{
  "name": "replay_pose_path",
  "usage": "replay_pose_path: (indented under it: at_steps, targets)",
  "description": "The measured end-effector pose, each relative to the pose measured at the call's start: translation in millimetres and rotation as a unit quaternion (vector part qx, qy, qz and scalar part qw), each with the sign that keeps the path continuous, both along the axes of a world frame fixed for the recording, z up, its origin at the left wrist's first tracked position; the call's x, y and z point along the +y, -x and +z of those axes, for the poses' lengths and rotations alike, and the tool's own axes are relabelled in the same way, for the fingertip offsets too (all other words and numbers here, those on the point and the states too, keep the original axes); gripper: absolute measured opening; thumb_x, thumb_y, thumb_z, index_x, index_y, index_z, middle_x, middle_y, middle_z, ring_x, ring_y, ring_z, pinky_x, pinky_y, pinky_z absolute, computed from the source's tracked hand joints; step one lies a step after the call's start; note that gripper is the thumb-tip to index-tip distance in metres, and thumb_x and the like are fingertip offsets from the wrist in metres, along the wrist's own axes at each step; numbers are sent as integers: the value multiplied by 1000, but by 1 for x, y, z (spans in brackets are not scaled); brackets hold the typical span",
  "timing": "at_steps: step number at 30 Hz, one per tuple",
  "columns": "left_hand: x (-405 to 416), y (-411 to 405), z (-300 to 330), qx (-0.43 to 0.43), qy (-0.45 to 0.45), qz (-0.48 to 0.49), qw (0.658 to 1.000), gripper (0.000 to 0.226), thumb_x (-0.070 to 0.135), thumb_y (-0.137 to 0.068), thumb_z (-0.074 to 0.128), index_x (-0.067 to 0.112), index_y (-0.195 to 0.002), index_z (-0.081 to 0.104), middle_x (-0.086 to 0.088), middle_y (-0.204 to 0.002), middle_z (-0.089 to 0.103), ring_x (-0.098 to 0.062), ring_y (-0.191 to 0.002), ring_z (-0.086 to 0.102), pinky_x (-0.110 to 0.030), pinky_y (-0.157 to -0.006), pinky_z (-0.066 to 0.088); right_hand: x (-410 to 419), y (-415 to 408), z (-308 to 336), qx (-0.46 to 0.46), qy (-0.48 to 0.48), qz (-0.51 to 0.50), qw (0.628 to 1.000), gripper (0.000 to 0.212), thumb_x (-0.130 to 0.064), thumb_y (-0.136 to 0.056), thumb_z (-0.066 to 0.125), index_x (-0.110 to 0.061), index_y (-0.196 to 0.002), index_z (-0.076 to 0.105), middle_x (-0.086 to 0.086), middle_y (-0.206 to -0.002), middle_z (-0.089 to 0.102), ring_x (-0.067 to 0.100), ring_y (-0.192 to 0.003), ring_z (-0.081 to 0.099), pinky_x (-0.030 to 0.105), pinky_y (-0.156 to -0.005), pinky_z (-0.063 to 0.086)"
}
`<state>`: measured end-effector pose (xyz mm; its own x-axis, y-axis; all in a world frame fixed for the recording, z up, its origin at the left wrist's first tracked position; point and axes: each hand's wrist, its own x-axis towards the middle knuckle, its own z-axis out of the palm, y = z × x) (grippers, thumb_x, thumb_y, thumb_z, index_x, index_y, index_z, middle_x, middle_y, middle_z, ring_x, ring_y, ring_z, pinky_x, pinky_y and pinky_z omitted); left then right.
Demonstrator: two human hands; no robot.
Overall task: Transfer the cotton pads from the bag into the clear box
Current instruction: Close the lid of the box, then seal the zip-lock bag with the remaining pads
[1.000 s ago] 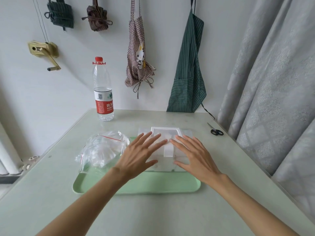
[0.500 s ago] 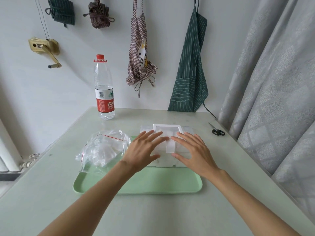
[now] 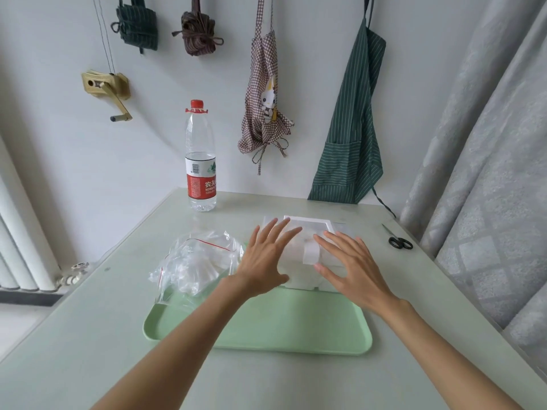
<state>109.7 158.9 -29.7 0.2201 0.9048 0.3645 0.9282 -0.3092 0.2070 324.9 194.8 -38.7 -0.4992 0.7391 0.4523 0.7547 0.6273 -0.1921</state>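
Reaching forward over one green tray, we keep both hands spread above the clear box, which sits at the tray's far edge with its white-rimmed lid and a white latch tab at the front. Our left hand is open, fingers straight and fanned over the box's left half; our right hand is open too, fingers straight over the right half, and whether the palms actually press on the lid we cannot tell. Compared with a second ago, the two hands have slid slightly farther apart and farther along the lid, so the latch tab now shows between them; we judge that the box is about to be opened and that no pads have gone in yet. Just left of the box, partly on the tray, lies one crumpled clear bag with a red seal line, and the cotton pads show as a pale mass inside it, too blurred to count. Farther off on the table we count one pair of scissors at the right and one water bottle near the wall.
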Motion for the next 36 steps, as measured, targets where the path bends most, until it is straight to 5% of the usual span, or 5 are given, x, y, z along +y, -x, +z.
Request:
replay_pose_path:
  at_steps: [9,18,25,30,36]
  targets:
    - [-88,131,17,-263,-46,287,920,34,28,-82,68,28,-115,59,4,-128,56,-19,-119,50,-35,-92,41,-4,48,21,133,-115,-10,984,45,-44,-94,33,-24,-122,62,-2,-130,57,21,-126,45,42,-110,26]
    - [-102,148,-14,-167,178,348,905,44,58,-87,51,23,-112,59,9,-110,65,-19,-107,58,-29,-78,41,-27,152,26,58,-149,15,987,36,-35,-88,43,-16,-101,71,7,-109,66,29,-105,58,35,-99,29]
    - [-110,140,-17,-169,122,360,910,23,45,-90,54,28,-103,60,13,-106,66,-20,-101,59,-28,-73,38,-27,151,20,17,-52,-215,975,70,-52,-97,20,-11,-151,3,20,-157,-5,31,-145,-12,45,-113,-15]
    - [-113,145,-12,-186,89,371,905,19,41,-92,51,30,-106,57,9,-103,69,-25,-103,59,-30,-74,39,-31,114,3,-9,74,-210,975,70,-52,-97,16,-12,-151,-3,13,-158,-9,23,-145,-15,40,-117,-13]
    - [-116,147,-5,-389,102,288,869,21,29,-82,67,26,-101,59,11,-83,73,-16,-82,70,-38,-79,55,-34,110,23,221,127,-132,958,62,-43,-99,29,-10,-150,15,6,-159,11,15,-146,-1,32,-119,-2]
